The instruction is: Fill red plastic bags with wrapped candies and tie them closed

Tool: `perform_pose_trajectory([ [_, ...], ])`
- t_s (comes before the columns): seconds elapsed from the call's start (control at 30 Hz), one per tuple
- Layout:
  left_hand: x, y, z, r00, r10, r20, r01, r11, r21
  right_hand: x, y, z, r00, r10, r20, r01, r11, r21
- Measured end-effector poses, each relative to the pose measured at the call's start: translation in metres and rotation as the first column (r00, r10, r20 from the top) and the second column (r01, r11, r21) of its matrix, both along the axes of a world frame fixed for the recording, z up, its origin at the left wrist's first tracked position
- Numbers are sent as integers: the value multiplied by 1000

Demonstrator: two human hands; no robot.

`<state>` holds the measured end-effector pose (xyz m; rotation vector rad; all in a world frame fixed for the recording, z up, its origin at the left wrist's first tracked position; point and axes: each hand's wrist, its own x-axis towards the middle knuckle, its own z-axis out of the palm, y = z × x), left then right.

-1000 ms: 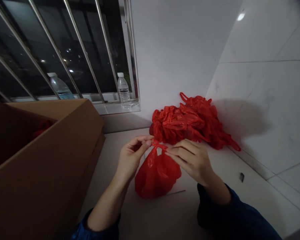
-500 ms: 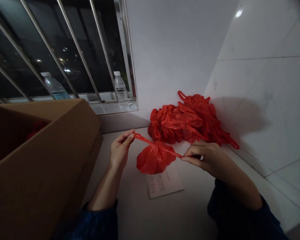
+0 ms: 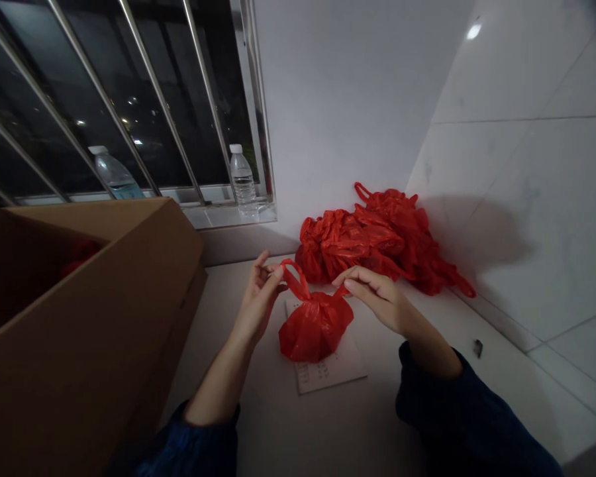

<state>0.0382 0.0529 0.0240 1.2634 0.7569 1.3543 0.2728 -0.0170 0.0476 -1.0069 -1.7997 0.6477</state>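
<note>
- My left hand (image 3: 259,301) is raised with the fingers loosely parted, thumb and forefinger pinching one handle loop (image 3: 293,279) of a knotted-looking, bulging red plastic bag (image 3: 315,328).
- My right hand (image 3: 377,301) comes in from the other side, its fingers lying close together and nearly straight. Its fingertips (image 3: 346,281) touch the bag's other handle (image 3: 344,291), but I cannot tell whether they are gripping it.
- The bag sits upright between my hands, resting on a printed paper sheet (image 3: 330,374) on a pale counter (image 3: 263,424). Its gathered top points up toward my fingers.
- Just behind it, a heap of crumpled red plastic bags (image 3: 372,242) lies against the tiled wall (image 3: 511,179).
- To my left stands an open cardboard box (image 3: 129,318), close beside my left forearm, with something red (image 3: 82,257) inside.
- A clear plastic water bottle (image 3: 242,179) stands on the window sill (image 3: 228,215), and a second bottle (image 3: 115,175) shows farther left behind the steel window bars (image 3: 159,99).
- Dark blue sleeves (image 3: 451,411) cover both my arms up to the forearms.
</note>
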Motion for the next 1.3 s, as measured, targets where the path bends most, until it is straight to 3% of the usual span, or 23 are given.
perform_pose_trajectory([
  [0.03, 0, 4, -6, 998, -12, -58, 9, 999, -51, -1, 1, -2, 1000, -5, -22, 5, 1000, -12],
  [0.1, 0, 6, -15, 955, -163, -247, 145, 985, -91, -4, 4, -5, 997, -21, -79, 19, 999, -30],
  [0.17, 4, 0, -19, 849, -313, -425, 340, 940, -15, -8, 7, -8, 989, -36, -146, 29, 998, -47],
  [0.2, 7, -4, -20, 812, -328, -483, 399, 916, 48, -11, 8, -9, 984, -34, -176, 24, 998, -58],
  [0.3, 17, -15, -21, 821, -232, -522, 378, 906, 192, -14, 9, -12, 978, 26, -206, -43, 996, -80],
  [0.4, 25, -15, -27, 854, -165, -494, 296, 934, 201, -13, 9, -17, 986, 98, -138, -104, 994, -39],
  [0.57, 26, -9, -37, 840, -151, -521, 297, 932, 209, -20, 19, -49, 967, 3, 254, -32, 993, 109],
  [0.67, 23, -13, -45, 745, 28, -667, 257, 910, 326, -32, 23, -81, 895, -42, 444, -27, 989, 148],
  [0.8, 19, -21, -73, 496, 353, -793, 191, 847, 497, -40, 25, -125, 837, -101, 538, 10, 986, 168],
  [0.93, 18, -20, -112, 275, 416, -867, 208, 855, 476, -40, 28, -156, 800, -125, 586, 55, 989, 137],
  [1.07, 17, -14, -134, 230, 399, -887, 241, 860, 449, -40, 31, -170, 798, -152, 583, 82, 986, 145],
  [1.3, 17, -13, -137, 210, 363, -908, 233, 883, 407, -41, 29, -169, 805, -162, 570, 90, 984, 152],
])
